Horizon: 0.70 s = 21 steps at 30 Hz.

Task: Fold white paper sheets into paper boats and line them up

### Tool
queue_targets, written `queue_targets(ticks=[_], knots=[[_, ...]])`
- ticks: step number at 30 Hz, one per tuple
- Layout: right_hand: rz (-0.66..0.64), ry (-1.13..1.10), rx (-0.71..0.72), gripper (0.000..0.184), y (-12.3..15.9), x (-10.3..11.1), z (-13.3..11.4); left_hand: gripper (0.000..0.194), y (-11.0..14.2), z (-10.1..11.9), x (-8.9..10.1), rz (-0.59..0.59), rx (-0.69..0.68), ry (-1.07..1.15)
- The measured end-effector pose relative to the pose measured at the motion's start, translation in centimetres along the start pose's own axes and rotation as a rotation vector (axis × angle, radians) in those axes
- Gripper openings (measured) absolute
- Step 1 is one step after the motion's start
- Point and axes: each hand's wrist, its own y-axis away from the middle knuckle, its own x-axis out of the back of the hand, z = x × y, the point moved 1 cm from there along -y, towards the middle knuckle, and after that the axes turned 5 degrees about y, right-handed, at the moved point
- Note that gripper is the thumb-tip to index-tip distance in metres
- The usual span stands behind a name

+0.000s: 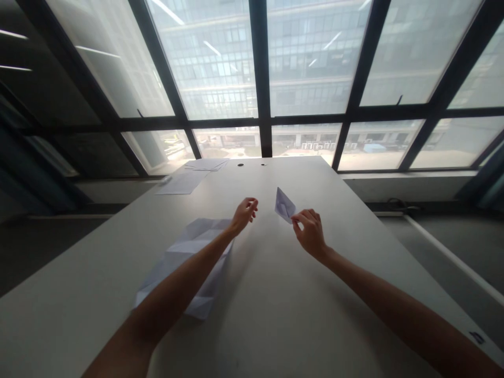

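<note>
Folded paper [284, 205] stands out against the smooth white worktop [271, 325], just left of the right hand [309, 227] and near, but apart from, the left hand [245, 214]. Its right side has plenty of worktop before the long right edge, which slants inward toward the far end; the left edge lies farther off, beyond a large creased sheet [188, 244]. Past the folded paper, the surface runs on to the short far edge, where two small round openings [240, 165] sit close to the window wall.

The folded paper is thin, white and kite-like, pointed at the top, with layered creases across its face. The creased sheet is matt and uneven, its panels lifting along fold lines, and the left forearm crosses over it. Flat loose sheets [183, 182] overlap near the far left corner. Behind, large glass panes [307, 58] sit in dark, straight frames.

The right hand pinches the folded paper at its lower right corner, between thumb and fingers. The left hand's fingers curl loosely; whether their tips meet the thumb, I cannot tell.
</note>
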Motion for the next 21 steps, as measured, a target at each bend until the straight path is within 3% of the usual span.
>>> queue_targets(ticks=[3, 6, 9, 13, 15, 18, 21], knots=[[-0.001, -0.009, 0.006, 0.013, 0.9, -0.6, -1.1, 0.044, 1.6, -0.8, -4.0, -0.131, 0.156, 0.120], [-0.072, -0.076, 0.017, 0.014, 2.1, -1.1, -2.0, 0.032, 3.1, -1.8, -5.9, -0.059, 0.158, 0.123], [-0.130, -0.258, -0.038, 0.012, 2.9, -1.3, -2.4, 0.018, 4.0, -2.3, -6.2, 0.012, 0.068, 0.049], [0.050, -0.541, -0.412, 0.032, 2.3, -1.5, -1.1, 0.012, 4.7, -2.0, -6.1, 0.002, -0.032, -0.050], [0.054, -0.674, -0.561, 0.046, 2.0, -1.9, -0.2, 0.012, 5.0, -1.8, -6.3, -0.003, -0.079, -0.104], [-0.083, -0.851, -0.597, 0.054, 1.9, -2.7, 0.6, 0.015, 5.3, -1.5, -6.6, -0.023, -0.145, -0.154], [-0.132, -0.849, -0.590, 0.041, 2.3, -3.1, 0.7, 0.011, 5.4, -1.2, -6.8, 0.000, -0.250, -0.159]])
